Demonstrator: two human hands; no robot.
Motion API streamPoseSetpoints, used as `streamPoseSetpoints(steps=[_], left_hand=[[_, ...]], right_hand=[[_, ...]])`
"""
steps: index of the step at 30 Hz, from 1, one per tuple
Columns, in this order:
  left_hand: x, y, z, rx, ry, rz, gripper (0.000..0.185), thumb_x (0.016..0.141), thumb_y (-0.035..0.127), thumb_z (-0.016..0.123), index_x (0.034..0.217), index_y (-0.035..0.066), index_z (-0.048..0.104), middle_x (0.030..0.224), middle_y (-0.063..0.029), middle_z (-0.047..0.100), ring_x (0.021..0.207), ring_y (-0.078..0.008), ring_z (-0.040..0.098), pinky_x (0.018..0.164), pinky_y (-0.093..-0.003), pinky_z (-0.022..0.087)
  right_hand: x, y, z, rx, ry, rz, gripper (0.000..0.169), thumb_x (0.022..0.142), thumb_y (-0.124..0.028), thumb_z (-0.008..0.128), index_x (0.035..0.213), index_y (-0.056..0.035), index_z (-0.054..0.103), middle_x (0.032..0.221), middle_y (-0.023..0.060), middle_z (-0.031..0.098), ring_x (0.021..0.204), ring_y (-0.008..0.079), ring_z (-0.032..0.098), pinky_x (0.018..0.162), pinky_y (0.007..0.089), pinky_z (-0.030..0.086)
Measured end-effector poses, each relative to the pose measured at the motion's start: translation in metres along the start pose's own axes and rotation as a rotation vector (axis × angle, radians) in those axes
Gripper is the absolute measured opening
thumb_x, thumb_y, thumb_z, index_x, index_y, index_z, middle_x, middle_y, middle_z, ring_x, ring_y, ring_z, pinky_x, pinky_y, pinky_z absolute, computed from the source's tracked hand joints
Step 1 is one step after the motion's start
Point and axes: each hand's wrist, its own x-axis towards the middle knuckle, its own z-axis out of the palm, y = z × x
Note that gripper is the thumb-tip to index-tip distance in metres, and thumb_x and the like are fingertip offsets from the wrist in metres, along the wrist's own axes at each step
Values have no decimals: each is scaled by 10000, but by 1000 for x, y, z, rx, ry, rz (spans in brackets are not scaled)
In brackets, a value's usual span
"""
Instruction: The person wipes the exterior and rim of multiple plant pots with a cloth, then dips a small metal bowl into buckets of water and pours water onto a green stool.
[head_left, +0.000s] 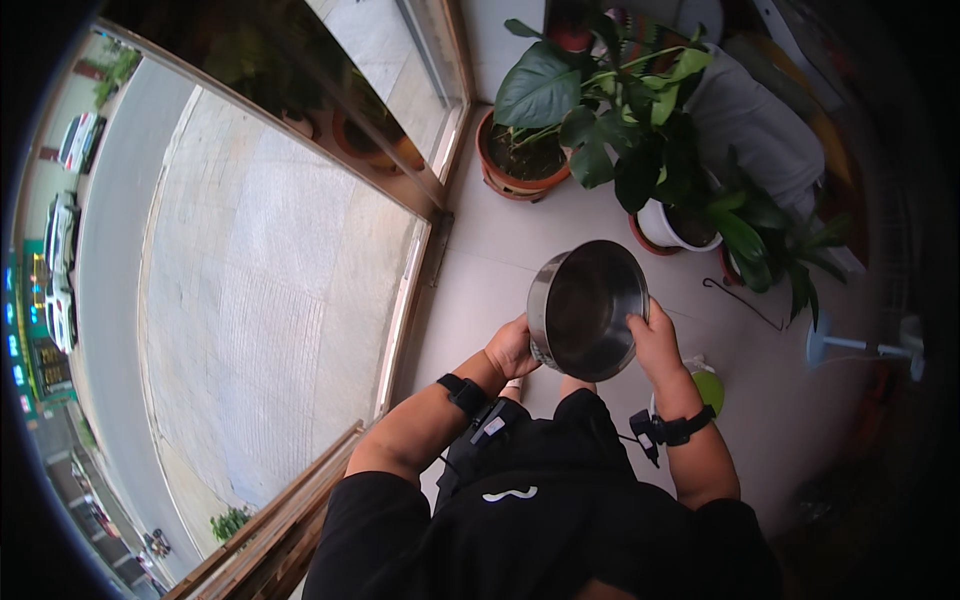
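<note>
A deep stainless steel basin (592, 322) is held up in front of my body, tilted so that I look into its dark inside. No contents can be made out in it. My left hand (516, 349) supports the basin's outer wall from the left, its fingers partly hidden beneath. Under that side shows a small patterned patch, too small to identify. On the opposite side my right hand (654, 334) grips the rim, the thumb over the edge. Both wrists wear black straps with small devices.
A large-leaved plant grows in a terracotta pot (525, 169) beside the glass door (300, 300). To its right stands a white plant pot (667, 232) on a saucer. A hooked metal rod (746, 304) lies on the tiles. Near my right forearm is a green round object (709, 390).
</note>
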Motion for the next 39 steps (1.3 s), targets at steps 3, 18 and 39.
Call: streamPoseSetpoints(steps=[3,18,39], left_hand=[[-5,11,1,39,-9,-18,410,899,297,351,1165,-3,439,1140,-129,514,1031,-230,507,913,-347,392],[52,70,59,337,-140,-169,396,894,256,312,1221,51,404,1233,-122,440,1107,-274,442,972,-399,331],[213,-247,195,935,-604,-781,359,876,186,342,1190,34,427,1192,-128,465,1126,-254,411,1002,-384,275]], right_hand=[[-31,7,-2,144,119,19,262,762,-36,445,1008,18,516,840,74,592,766,140,535,712,270,429],[-174,81,-11,707,693,297,294,772,-49,440,1060,-14,483,786,58,563,593,129,526,484,259,431],[-389,268,21,1324,1727,383,284,766,-114,486,1040,-41,507,823,81,590,668,173,581,561,296,500]])
